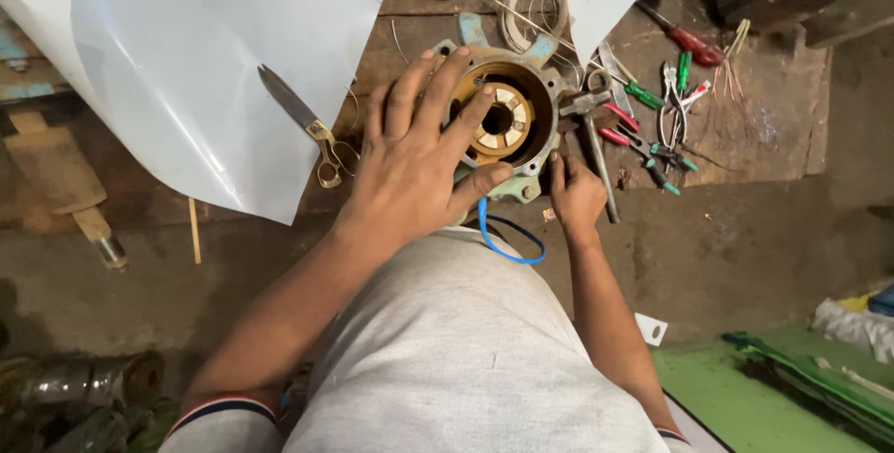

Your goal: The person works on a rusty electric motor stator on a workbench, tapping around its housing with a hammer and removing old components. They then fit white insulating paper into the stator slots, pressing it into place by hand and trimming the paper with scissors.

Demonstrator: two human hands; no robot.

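Observation:
A round metal motor housing with a brass-coloured core lies on the worn wooden bench. My left hand rests flat on its left rim, fingers spread, fingertips reaching over the opening. My right hand presses against the housing's lower right edge, close to a metal hammer; whether it grips anything I cannot tell. A blue wire loops out from under the housing toward my body.
A large white sheet with scissors on it covers the left. Pliers and screwdrivers lie right of the housing, a wire coil behind it. A green surface sits at lower right.

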